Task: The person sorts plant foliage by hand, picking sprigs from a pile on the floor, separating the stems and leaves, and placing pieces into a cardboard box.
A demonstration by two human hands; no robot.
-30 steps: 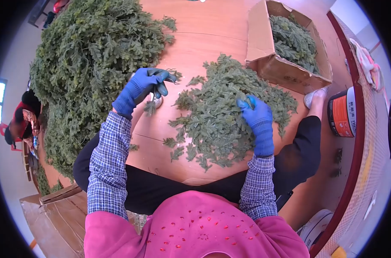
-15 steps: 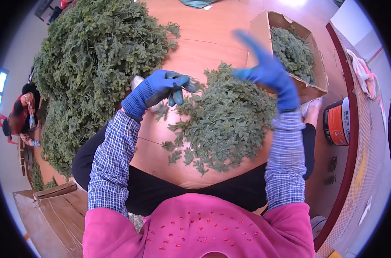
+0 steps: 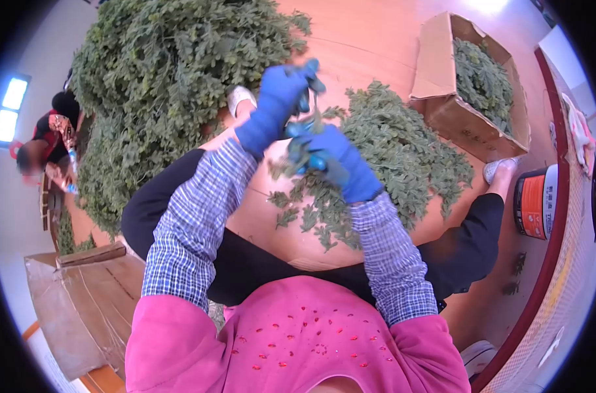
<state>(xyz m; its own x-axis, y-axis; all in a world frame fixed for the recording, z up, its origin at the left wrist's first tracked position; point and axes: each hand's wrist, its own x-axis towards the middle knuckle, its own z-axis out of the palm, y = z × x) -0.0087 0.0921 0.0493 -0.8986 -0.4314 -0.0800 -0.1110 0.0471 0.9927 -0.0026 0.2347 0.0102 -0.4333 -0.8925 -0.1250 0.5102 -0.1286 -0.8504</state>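
Note:
My left hand [image 3: 283,98], in a blue work glove, is closed near the middle of the view, with its fingers curled round the stem of a green sprig. Just below and to the right, my right hand [image 3: 337,160], gloved alike, grips the same sprig [image 3: 281,168]; its leaves stick out left of the fingers, blurred by motion. The two hands nearly touch. Beneath and beyond them a smaller heap of green sprigs [image 3: 403,144] lies on the floor between my legs. A few loose sprigs [image 3: 309,218] are scattered at its near left edge.
A big pile of greenery [image 3: 173,85] rises at the left. An open cardboard box [image 3: 435,59] holding sprigs stands at the upper right, near a black and orange bucket [image 3: 534,202]. A flattened carton [image 3: 82,301] lies lower left. Another person [image 3: 49,141] bends at the far left.
My right hand, spread open over the heap before, has come left and closed on the sprig beside my left hand. My left hand has risen and moved right. The view has shifted.

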